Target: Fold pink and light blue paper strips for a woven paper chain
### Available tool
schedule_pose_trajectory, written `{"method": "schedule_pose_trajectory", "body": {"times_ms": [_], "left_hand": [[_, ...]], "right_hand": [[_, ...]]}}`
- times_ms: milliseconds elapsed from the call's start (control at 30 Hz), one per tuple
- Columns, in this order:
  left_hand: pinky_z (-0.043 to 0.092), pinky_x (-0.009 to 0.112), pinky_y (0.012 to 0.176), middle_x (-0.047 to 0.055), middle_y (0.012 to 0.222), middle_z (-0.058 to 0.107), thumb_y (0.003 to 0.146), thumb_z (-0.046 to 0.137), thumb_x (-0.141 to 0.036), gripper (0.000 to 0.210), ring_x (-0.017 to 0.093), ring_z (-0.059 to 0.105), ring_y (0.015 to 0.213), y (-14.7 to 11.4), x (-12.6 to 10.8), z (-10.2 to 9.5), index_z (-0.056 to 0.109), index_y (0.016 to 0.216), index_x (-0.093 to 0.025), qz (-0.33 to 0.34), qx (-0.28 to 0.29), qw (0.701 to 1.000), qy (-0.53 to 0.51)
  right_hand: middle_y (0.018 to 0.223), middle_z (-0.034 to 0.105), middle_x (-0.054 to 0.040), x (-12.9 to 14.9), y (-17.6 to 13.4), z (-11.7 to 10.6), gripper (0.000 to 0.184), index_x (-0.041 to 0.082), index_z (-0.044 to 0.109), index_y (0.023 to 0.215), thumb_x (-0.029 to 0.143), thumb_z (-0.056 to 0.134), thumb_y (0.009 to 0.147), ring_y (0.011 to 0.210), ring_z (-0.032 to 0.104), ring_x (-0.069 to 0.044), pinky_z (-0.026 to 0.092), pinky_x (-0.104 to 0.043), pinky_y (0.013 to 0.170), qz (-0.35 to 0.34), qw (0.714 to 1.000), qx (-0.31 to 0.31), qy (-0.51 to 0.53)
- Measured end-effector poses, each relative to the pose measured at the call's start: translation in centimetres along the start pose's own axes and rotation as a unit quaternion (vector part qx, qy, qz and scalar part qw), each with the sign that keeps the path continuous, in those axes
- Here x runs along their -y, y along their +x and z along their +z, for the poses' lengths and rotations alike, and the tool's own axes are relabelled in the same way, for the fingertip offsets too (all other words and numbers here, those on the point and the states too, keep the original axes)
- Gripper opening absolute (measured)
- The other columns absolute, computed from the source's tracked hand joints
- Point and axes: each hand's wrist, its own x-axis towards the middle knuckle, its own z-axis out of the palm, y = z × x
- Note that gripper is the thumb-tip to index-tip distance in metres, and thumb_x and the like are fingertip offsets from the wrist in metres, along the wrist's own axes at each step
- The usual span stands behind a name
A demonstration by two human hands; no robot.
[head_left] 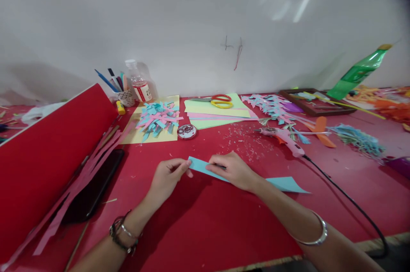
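A light-blue paper strip (200, 166) is stretched between my hands above the red tabletop. My left hand (168, 178) pinches its left end between thumb and fingers. Closed over the strip further right is my right hand (235, 170), with a small dark thing showing at its fingers that I cannot make out. The blue paper's far end (286, 184) shows beyond my right forearm, its tip curling to a point. My right hand hides the middle of the paper.
A pink glue gun (285, 138) with a black cord lies to the right. Scissors (221, 101) rest on paper sheets (205, 122). Cut paper pieces (158, 118), a small round lid (186, 131), a phone (96, 191), a red board (57, 152) and a green bottle (357, 75) are around.
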Motion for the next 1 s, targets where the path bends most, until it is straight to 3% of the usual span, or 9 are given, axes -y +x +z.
{"method": "schedule_pose_trajectory", "body": {"times_ms": [267, 467, 700, 1000], "left_hand": [[0.028, 0.018, 0.044, -0.003, 0.05, 0.048, 0.077, 0.042, -0.039, 0.032, 0.007, 0.036, 0.045, -0.24, 0.2, -0.01, 0.058, 0.061, -0.016, 0.022, 0.007, 1.0, 0.021], [0.027, 0.017, 0.043, -0.004, 0.044, 0.044, 0.078, 0.039, -0.04, 0.037, 0.007, 0.036, 0.042, -0.3, 0.2, 0.16, 0.055, 0.055, -0.016, 0.038, -0.016, 0.998, 0.055], [0.03, 0.017, 0.047, -0.003, 0.05, 0.053, 0.081, 0.036, -0.036, 0.038, 0.007, 0.041, 0.044, -0.63, -0.2, 0.32, 0.054, 0.055, -0.016, 0.078, -0.052, 0.99, 0.107], [0.03, 0.017, 0.047, -0.004, 0.048, 0.054, 0.082, 0.035, -0.035, 0.039, 0.007, 0.042, 0.044, -0.73, -0.2, 0.45, 0.053, 0.053, -0.016, 0.089, -0.075, 0.983, 0.141]], "right_hand": [[0.063, 0.056, 0.0006, -0.15, -0.01, 0.14, 0.032, 0.017, 0.057, 0.074, 0.038, 0.036, 0.083, 0.055, 0.047, -0.008, 0.028, -0.018, 0.052, 0.004, 1.0, -0.002, -0.011], [0.061, 0.055, 0.0006, 0.01, -0.01, 0.15, 0.034, 0.016, 0.057, 0.073, 0.037, 0.033, 0.085, 0.054, 0.046, -0.008, 0.028, -0.018, 0.052, 0.0, 1.0, -0.004, -0.01], [0.062, 0.055, 0.0009, 0.19, -0.02, 0.18, 0.032, 0.016, 0.057, 0.074, 0.036, 0.035, 0.084, 0.054, 0.047, -0.007, 0.029, -0.017, 0.052, 0.008, 1.0, -0.013, 0.015], [0.066, 0.058, 0.0002, 0.54, 0.06, 0.22, 0.031, 0.016, 0.058, 0.078, 0.035, 0.033, 0.084, 0.057, 0.049, -0.008, 0.031, -0.018, 0.054, 0.022, 0.999, -0.016, 0.035]]}}
